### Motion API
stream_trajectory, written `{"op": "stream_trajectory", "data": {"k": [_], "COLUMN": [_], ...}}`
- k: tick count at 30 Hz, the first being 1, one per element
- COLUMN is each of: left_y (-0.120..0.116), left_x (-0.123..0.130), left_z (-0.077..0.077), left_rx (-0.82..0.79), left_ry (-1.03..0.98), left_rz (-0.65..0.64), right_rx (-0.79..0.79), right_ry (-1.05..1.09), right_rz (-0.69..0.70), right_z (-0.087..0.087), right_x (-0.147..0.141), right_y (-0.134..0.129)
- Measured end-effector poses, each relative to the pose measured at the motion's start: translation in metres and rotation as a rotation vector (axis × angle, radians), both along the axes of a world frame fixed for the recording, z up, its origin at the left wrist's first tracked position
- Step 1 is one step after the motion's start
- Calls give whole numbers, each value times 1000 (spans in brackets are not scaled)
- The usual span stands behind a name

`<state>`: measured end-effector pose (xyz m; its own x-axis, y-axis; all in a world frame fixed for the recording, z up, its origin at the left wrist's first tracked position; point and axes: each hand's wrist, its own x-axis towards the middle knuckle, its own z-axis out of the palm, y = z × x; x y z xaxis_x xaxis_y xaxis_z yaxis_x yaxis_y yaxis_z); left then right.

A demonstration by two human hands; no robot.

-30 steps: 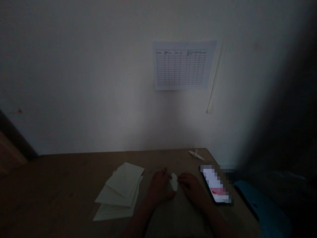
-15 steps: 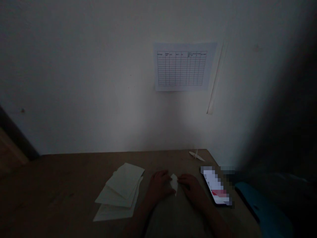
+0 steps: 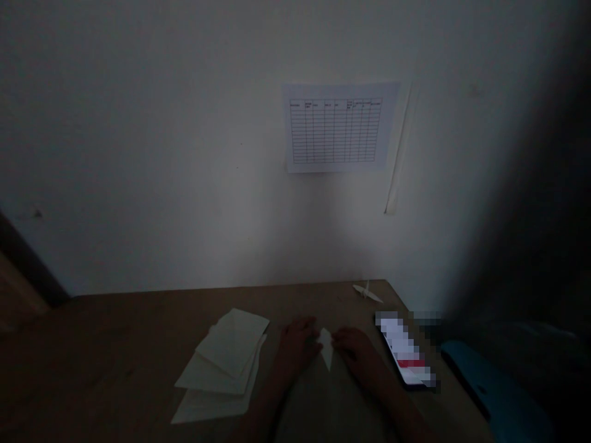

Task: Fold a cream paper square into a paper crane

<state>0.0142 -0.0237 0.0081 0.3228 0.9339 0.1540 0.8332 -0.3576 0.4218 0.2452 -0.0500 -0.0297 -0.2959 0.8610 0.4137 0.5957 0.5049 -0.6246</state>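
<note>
A small folded piece of pale paper (image 3: pixel 326 349), narrow and pointed toward me, lies on the table between my two hands. My left hand (image 3: pixel 299 341) is at its left edge, thumb and fingers bent against the paper. My right hand (image 3: pixel 353 346) grips the right edge with its fingers pressed together. Dim light hides the exact finger contact. To the left of my left hand lies a loose stack of pale paper sheets (image 3: pixel 221 363). Near the table's back right corner sits a folded paper crane (image 3: pixel 367 293).
A phone (image 3: pixel 406 351) with a lit, blurred screen lies right of my right hand. The brown table (image 3: pixel 115 351) meets a wall carrying a printed chart (image 3: pixel 337 129). Beyond the table's right edge is a blue-green object (image 3: pixel 498 387), perhaps a seat.
My left thumb has moved up along the paper, leaving its lower point uncovered. The right hand stays at the paper's right edge. The camera view has shifted slightly.
</note>
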Motion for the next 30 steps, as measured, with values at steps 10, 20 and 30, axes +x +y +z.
{"op": "stream_trajectory", "data": {"k": [10, 20, 30], "left_y": [0, 4, 2], "left_x": [10, 6, 2], "left_z": [-1, -6, -6], "left_rx": [49, 64, 16], "left_ry": [22, 29, 16], "left_rz": [33, -18, -59], "right_rx": [2, -21, -22], "right_ry": [-56, -85, -107], "right_rz": [-4, -5, -6], "right_z": [8, 19, 14], "right_x": [-3, -6, -5], "right_y": [-3, -7, -4]}}
